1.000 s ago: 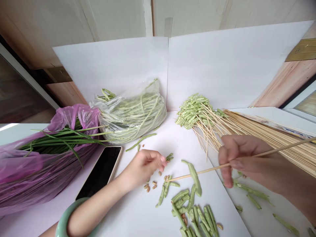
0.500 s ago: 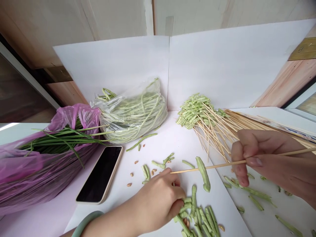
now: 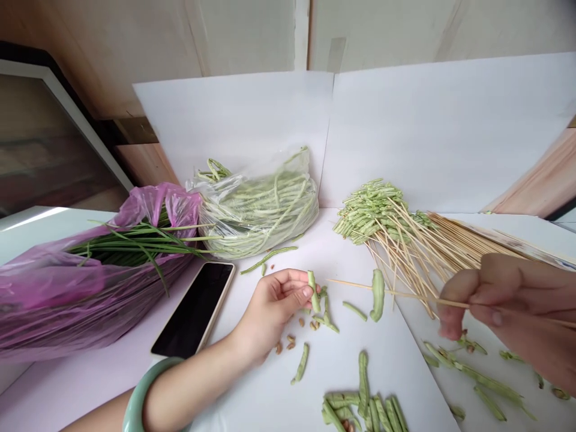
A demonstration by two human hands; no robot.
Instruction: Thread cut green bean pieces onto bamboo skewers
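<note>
My left hand [image 3: 281, 300] pinches a short green bean piece [image 3: 314, 291] upright between thumb and fingers, left of the skewer's tip. My right hand [image 3: 504, 300] is closed on a thin wooden skewer [image 3: 405, 293], which points left. One bean piece [image 3: 378, 295] is threaded crosswise on the skewer, a little way from the tip. Below lies a pile of cut bean pieces [image 3: 382, 413] on the white paper [image 3: 387, 354]. A single piece [image 3: 300, 363] rests under my left hand, near a few loose brown seeds [image 3: 291, 342].
A black-screened phone [image 3: 193, 309] lies left of my left forearm. Behind it are a pink bag of green stalks [image 3: 54, 300] and a clear bag of long beans [image 3: 261, 210]. Bean-loaded skewers [image 3: 371, 210] stand behind, beside bare skewers [image 3: 468, 240]. Bean scraps [image 3: 486, 381] lie at right.
My left hand has moved up and away from the bean pile and now holds a bean piece upright. My right hand still holds the skewer with one piece on it. The camera view has shifted somewhat.
</note>
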